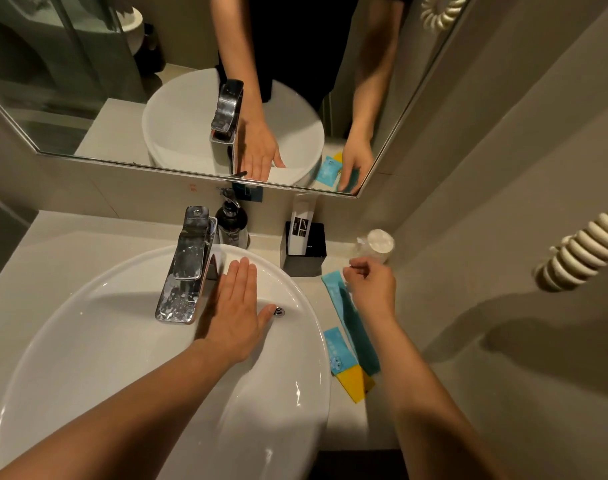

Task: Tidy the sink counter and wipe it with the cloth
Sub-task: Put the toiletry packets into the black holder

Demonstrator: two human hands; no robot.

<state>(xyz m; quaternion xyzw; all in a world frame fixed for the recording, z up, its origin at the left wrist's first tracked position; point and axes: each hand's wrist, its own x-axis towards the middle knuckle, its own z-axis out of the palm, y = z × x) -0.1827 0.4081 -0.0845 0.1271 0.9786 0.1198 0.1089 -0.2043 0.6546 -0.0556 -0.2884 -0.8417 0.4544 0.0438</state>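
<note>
**Two hands at the basin, tidying barely begun**

Several packets lie loose on the counter along its right edge: a yellow packet nearest, a small blue sachet with a cartoon figure beside the basin rim, then a long teal packet. The left hand lies flat, fingers together, inside the basin by the tap. The right hand, loosely curled, fingertips pinched, hovers above the teal packet; whether it grips anything I cannot tell. At the back edge stand a pump bottle and black box. No cloth is visible; wiping remains. Printed writing is illegible.
</note>
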